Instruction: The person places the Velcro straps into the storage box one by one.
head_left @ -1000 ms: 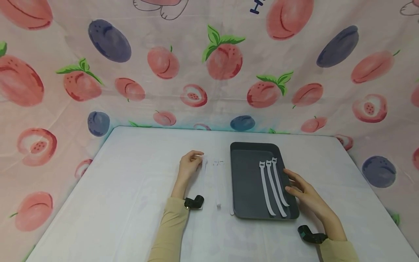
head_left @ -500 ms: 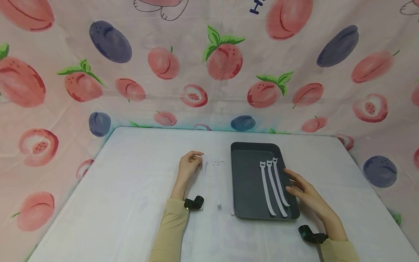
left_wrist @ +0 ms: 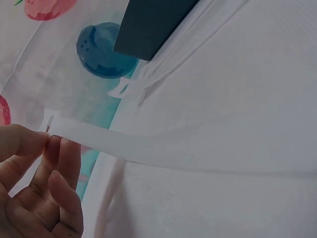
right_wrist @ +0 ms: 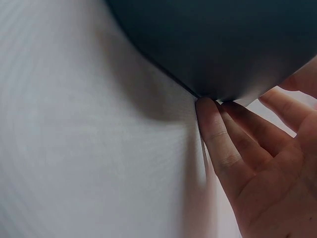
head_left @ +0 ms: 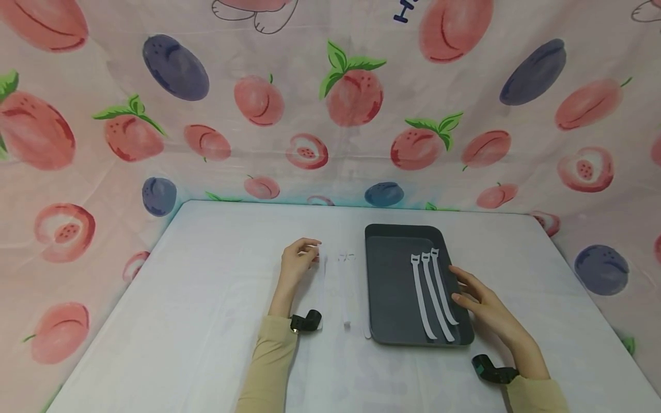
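Observation:
My left hand (head_left: 296, 261) pinches the slotted head of a white strap-like cable tie (left_wrist: 104, 139) between thumb and fingertips. From there the tie runs down toward the white tabletop, hard to make out against it. Three similar cable ties (head_left: 427, 295) lie side by side, heads away from me, in the right half of a dark grey tray (head_left: 389, 338). At the tray's right edge, my right hand (head_left: 488, 310) holds the rim, its thumb on top and other fingertips against the outer wall. The tray's dark side (right_wrist: 208, 49) fills the top of the right wrist view.
More white ties, such as one tie (head_left: 345, 292), lie faintly visible on the white tabletop (head_left: 206, 321) between my left hand and the tray. Behind the table hangs a fruit-printed cloth (head_left: 310, 86).

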A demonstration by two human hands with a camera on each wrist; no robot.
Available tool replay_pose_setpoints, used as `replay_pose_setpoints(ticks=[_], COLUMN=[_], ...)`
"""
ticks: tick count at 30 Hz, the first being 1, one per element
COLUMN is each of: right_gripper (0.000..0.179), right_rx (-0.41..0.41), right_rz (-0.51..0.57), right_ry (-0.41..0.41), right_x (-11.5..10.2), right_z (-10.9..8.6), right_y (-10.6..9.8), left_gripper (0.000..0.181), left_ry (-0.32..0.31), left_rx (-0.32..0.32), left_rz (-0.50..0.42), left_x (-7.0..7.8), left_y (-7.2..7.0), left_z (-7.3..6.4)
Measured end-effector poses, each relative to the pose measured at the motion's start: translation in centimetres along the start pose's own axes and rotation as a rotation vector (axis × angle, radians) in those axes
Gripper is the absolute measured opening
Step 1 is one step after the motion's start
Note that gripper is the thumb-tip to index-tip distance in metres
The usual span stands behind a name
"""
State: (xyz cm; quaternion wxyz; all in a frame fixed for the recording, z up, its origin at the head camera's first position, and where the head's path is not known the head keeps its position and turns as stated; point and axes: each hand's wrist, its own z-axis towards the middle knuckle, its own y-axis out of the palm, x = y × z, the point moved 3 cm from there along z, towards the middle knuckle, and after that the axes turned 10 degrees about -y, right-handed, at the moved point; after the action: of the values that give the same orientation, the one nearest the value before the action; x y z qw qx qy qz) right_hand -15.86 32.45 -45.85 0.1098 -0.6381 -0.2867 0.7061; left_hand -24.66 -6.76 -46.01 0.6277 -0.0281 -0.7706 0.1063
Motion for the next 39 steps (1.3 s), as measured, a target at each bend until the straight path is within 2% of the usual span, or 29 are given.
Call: replay_pose_setpoints(ticks=[7,16,27,39], right_gripper=[0.066,0.067,0.067,0.066], right_rx=[-0.001,-0.004,-0.007,-0.001], right_rz=[-0.004,-0.012,-0.002,-0.005], right_ry=[-0.006,0.001,0.002,-0.010], right_x=[-0.1,-0.3,-0.4,-0.2], right_z=[0.0,0.0,0.1,0.0], right_y=[0.0,0.0,-0.1,0.1], left_gripper=[0.017,0.019,0.018,0.015], left_ry=[-0.007,0.028,0.017,0.049], left_rx=[0.021,0.017,0.020,0.043], left_rz=[0.001,0.018,0.018,0.026], left_x=[0.5,1.2,2.0,3.0], left_y=[-0.4,-0.5,-0.6,-1.0], left_z=[-0.3,-0.4,-1.0,-1.5])
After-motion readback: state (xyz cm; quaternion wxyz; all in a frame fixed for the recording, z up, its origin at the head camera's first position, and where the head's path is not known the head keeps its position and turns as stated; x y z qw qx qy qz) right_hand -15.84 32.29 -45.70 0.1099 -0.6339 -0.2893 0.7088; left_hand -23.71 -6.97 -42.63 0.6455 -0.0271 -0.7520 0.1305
